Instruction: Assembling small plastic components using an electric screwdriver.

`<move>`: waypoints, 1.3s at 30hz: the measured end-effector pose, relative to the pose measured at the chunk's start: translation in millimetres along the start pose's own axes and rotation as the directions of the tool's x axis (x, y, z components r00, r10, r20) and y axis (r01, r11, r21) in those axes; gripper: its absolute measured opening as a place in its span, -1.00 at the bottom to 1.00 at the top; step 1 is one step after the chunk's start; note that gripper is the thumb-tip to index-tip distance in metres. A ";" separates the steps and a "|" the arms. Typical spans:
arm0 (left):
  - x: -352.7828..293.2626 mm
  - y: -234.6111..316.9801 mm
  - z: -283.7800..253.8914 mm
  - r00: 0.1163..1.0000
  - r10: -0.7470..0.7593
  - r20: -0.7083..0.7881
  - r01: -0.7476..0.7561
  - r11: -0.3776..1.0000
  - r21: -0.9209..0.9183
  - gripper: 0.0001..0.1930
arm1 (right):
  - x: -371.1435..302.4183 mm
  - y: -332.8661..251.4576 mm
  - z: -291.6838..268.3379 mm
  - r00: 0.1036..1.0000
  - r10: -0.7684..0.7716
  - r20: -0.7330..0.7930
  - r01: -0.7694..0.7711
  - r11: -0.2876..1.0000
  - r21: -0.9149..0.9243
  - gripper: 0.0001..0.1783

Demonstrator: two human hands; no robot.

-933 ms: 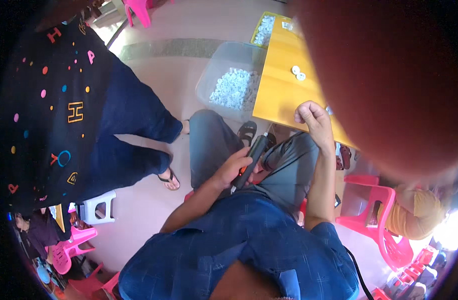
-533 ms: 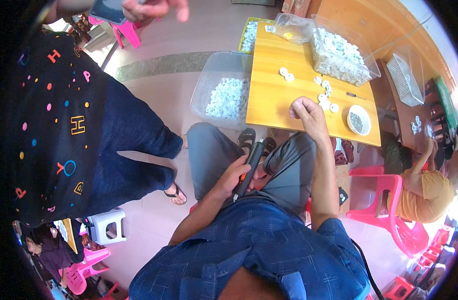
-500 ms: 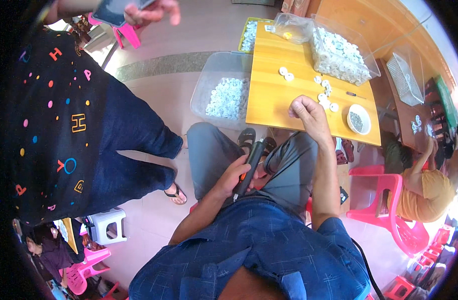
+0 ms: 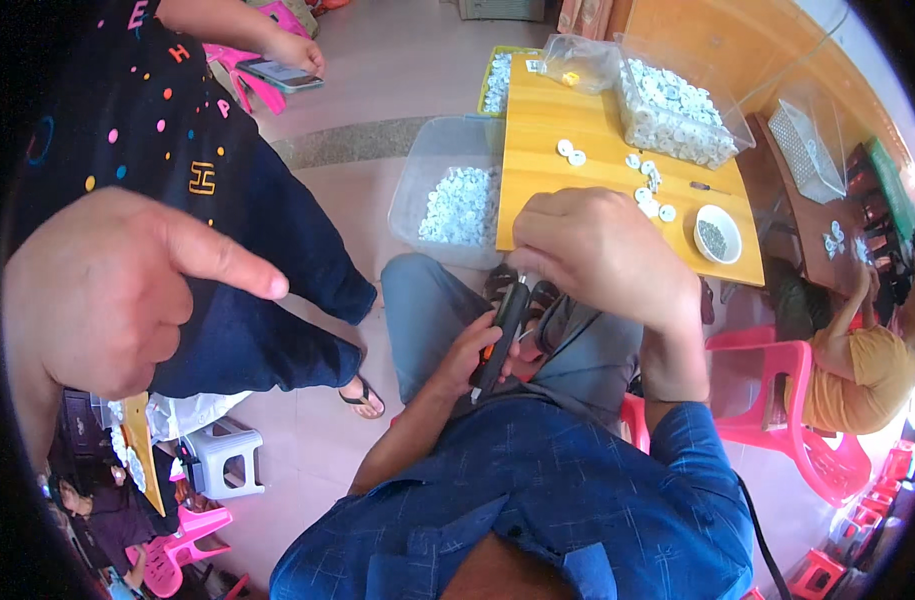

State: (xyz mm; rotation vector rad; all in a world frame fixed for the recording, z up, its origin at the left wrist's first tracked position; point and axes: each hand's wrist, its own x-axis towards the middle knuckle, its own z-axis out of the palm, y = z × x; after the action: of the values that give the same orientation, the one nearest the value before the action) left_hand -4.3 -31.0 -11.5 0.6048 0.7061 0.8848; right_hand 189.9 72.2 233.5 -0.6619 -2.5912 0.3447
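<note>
I am watching from far off, through the head camera. The left hand [image 4: 467, 355] is wrapped around a black driver [image 4: 502, 340], which is over the lap, between the knees [image 4: 412, 310]. The driver is long and thin. It slants from near the shirt [image 4: 567, 460] up and a bit right, so its tip [image 4: 522, 279] points toward the table's [image 4: 537, 110] near edge, close to the left corner.

The right hand [image 4: 602, 245] is bent over that tip with its fingers curled down. I cannot tell if they pinch the tip or just hide it. From the right hand, the driver lies down and to the left. The left hand is nearer, as it is already on it.

On the table, two white discs [image 4: 564, 148] sit toward the left edge, and a bowl [image 4: 729, 222] sits by the near right corner. A tub [image 4: 405, 210] of white bits stands beside the left edge. Someone else's hand [image 4: 102, 290] points in from the left.
</note>
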 end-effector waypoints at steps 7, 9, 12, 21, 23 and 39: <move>0.7 2.5 2.1 0.999 0.015 -0.048 -0.016 1.000 -0.019 -0.55 | -46.4 116.8 81.6 0.715 0.650 -0.257 0.081 0.289 0.954 -0.66; -3.8 9.0 9.1 0.998 0.038 -0.042 -0.037 0.999 0.009 -0.55 | -58.8 132.6 98.0 0.613 0.750 -0.249 -0.013 0.325 0.946 -0.68; -5.8 11.3 16.4 0.996 0.072 -0.058 -0.069 0.996 0.058 -0.54 | -74.2 138.9 121.2 0.572 0.800 -0.182 0.021 0.208 0.978 -0.73; -5.5 11.3 20.7 0.991 0.130 -0.012 -0.126 0.978 0.168 -0.51 | -91.3 132.7 181.2 0.624 0.780 0.055 0.070 -0.126 0.990 -0.82; -6.5 11.4 20.5 0.989 0.146 -0.024 -0.137 0.967 0.216 -0.49 | -88.3 125.0 182.1 0.631 0.773 0.071 0.079 -0.154 0.985 -0.82; 5.5 13.8 21.8 0.982 0.181 -0.055 -0.159 0.947 0.279 -0.42 | -117.7 158.7 181.9 0.425 0.905 -0.015 0.166 -0.061 0.984 -0.85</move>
State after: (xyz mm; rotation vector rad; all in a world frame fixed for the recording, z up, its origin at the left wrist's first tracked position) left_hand 8.2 -23.3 10.4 0.8919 0.8661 0.9834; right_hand 259.0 125.3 -20.5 -0.8219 -0.5919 1.4886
